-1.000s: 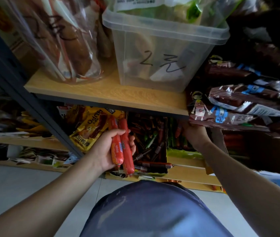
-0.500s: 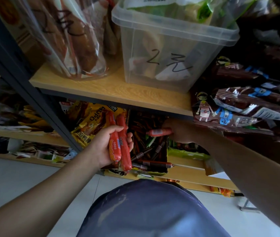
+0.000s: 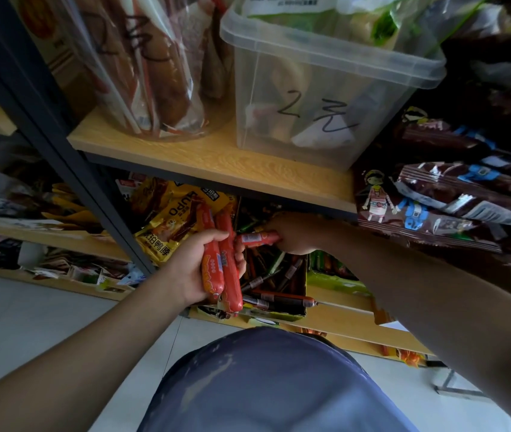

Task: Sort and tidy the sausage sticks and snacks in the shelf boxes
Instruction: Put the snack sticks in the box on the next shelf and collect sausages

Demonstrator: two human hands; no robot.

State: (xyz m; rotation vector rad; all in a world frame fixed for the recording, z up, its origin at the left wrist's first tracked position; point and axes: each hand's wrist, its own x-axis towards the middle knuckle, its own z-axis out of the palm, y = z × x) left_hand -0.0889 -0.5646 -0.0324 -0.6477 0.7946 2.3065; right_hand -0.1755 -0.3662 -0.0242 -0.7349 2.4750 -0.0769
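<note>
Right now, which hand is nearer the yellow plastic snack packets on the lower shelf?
Left. The left hand, gripping two red sausage sticks, sits just beside the yellow snack packets; the right hand, holding one red sausage stick, is farther right.

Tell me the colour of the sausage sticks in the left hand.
The sausage sticks are orange-red; best seen in the head view.

Snack shop or stockroom, wooden shelves (image 3: 223,165), hand-marked plastic bin (image 3: 326,98), packaged snacks (image 3: 454,194)

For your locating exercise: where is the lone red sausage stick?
Head view, centre: the right hand holds the sausage stick under the shelf, over the box of dark sticks, beside two sausages in the left hand.
</note>
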